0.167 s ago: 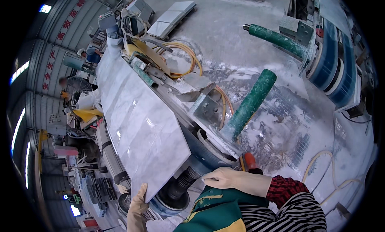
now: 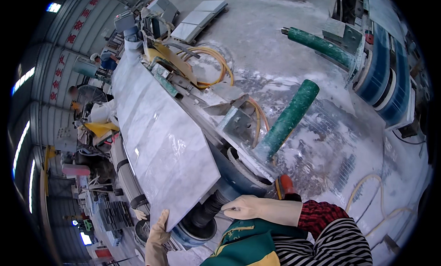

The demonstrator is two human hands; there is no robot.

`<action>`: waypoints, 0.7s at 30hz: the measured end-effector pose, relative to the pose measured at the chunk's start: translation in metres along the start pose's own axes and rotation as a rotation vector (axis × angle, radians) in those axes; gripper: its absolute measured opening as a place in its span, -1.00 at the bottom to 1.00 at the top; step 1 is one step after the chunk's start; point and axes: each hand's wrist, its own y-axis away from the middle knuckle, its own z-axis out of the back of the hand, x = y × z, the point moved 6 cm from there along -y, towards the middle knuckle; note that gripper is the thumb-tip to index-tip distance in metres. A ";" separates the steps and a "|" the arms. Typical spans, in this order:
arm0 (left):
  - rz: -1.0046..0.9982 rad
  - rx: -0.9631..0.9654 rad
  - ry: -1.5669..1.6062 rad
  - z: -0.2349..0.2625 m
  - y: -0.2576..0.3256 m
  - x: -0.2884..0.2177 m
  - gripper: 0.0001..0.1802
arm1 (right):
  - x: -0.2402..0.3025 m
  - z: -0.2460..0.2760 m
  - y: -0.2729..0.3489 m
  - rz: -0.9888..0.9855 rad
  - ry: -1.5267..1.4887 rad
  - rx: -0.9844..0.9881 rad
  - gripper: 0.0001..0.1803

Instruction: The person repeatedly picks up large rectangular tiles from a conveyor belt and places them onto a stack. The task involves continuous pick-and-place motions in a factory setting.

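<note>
While the white, grey-veined slab (image 2: pixel 163 137) lies lengthwise on the conveyor (image 2: pixel 241 179), its near corner jutting past the conveyor's near end, the worker's left hand (image 2: pixel 158 234) is set against that corner. From where I stand, the step in hand looks like steadying or guiding the slab by its near end. The next move, I'd judge, calls for even pressure there, keeping the corner in line with the conveyor and the fingers clear of whatever turns beneath.

The left hand, in a cream rubber glove, is left of the conveyor's near end, its fingers close together and touching the slab's edge. Whether the thumb hooks underneath, I cannot tell.

The right hand (image 2: pixel 241 207), gloved alike, is just on the worker's side of the conveyor's near end, apart from the slab and beside the black ribbed sleeve (image 2: pixel 209 212). Its fingers are drawn in narrow and point leftward; I can't make out whether they pinch anything. Below it is the green apron (image 2: pixel 243 238). A thick green cylinder (image 2: pixel 294 114) juts out to the right of the conveyor.
</note>
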 end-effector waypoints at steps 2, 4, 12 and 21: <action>-0.010 -0.023 -0.011 -0.001 0.003 -0.003 -0.03 | 0.011 -0.012 -0.012 0.077 -0.056 -0.067 -0.55; 0.004 -0.025 -0.008 -0.004 0.007 0.000 -0.01 | 0.025 -0.034 -0.028 0.039 -0.054 0.030 -0.52; -0.160 -0.186 0.188 0.018 0.008 -0.015 -0.15 | 0.095 -0.131 -0.109 -0.148 -0.282 0.317 -0.08; -0.385 -0.998 0.312 -0.004 0.119 -0.016 -0.81 | 0.095 -0.170 -0.108 -0.345 -0.670 -0.210 -0.39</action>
